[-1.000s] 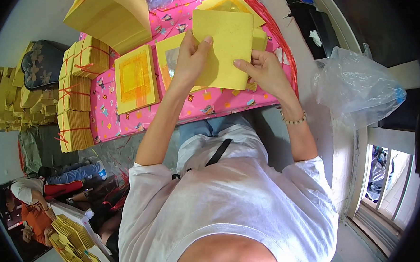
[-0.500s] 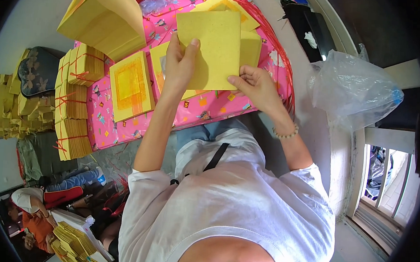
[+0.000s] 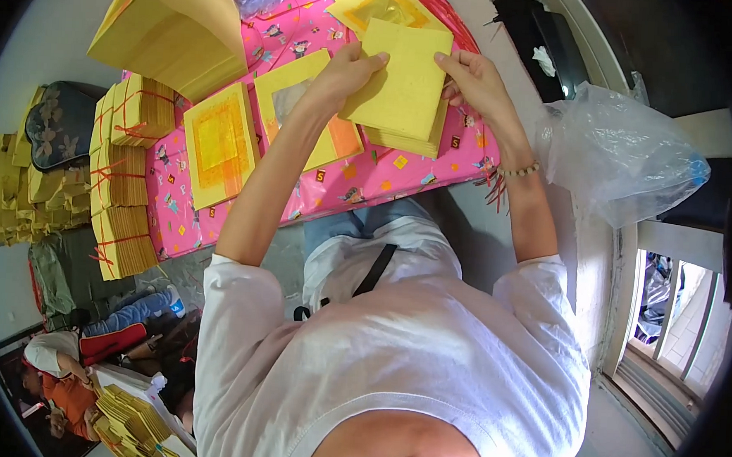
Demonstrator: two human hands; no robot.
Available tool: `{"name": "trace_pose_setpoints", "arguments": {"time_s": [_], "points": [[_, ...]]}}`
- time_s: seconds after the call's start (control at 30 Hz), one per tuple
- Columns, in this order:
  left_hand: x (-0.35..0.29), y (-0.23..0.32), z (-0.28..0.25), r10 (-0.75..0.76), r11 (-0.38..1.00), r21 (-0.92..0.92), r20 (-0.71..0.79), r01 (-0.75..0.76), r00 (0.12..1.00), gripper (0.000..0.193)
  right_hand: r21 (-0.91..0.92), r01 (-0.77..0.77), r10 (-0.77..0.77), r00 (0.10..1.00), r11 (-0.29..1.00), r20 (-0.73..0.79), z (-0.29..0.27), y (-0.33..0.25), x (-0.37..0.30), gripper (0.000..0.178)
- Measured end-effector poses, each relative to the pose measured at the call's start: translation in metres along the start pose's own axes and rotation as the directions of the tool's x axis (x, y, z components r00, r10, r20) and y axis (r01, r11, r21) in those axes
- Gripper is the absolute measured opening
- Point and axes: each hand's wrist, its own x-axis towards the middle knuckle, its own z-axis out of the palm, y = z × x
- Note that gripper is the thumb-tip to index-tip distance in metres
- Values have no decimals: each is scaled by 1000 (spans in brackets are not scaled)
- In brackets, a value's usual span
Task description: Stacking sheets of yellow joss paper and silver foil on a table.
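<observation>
A square of yellow paper (image 3: 400, 81), perhaps folded, is held between my hands. My left hand (image 3: 348, 72) pinches its upper left edge, thumb on top. At its upper right edge, my right hand (image 3: 479, 83) grips with the thumb on the face and the fingers partly hidden beneath. Just under this paper lies a stack of yellow paper (image 3: 404, 142); whether they touch I cannot tell. Left of the stack are yellow papers with a silver square and orange print (image 3: 302, 101) and a pile with an orange-yellow square (image 3: 224, 148).
A pink patterned cover (image 3: 335, 180) spreads over the table. Bundles tied with red string (image 3: 124, 187) and a tall curved yellow sheaf (image 3: 173, 40) stand at left. Red strings (image 3: 451, 26) trail along the far right edge. A clear plastic bag (image 3: 622, 155) hangs right. Another person (image 3: 64, 378) sits lower left.
The yellow paper has moved right and tilted, over the stack. My right hand has gone from its lower right corner up to its upper right edge; my left hand has shifted right.
</observation>
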Motion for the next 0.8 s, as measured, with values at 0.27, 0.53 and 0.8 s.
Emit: {"name": "trace_pose_setpoints", "arguments": {"time_s": [0.27, 0.53, 0.8], "points": [[30, -30, 21, -187, 969, 158, -31, 190, 982, 43, -187, -139, 131, 990, 973, -53, -13, 44, 17, 31], [14, -32, 43, 71, 874, 485, -159, 15, 985, 44, -211, -113, 103, 993, 971, -60, -15, 57, 11, 29], [19, -37, 43, 106, 778, 629, -127, -3, 986, 47, -630, 8, -163, 968, 776, -189, -7, 52, 3, 38]]}}
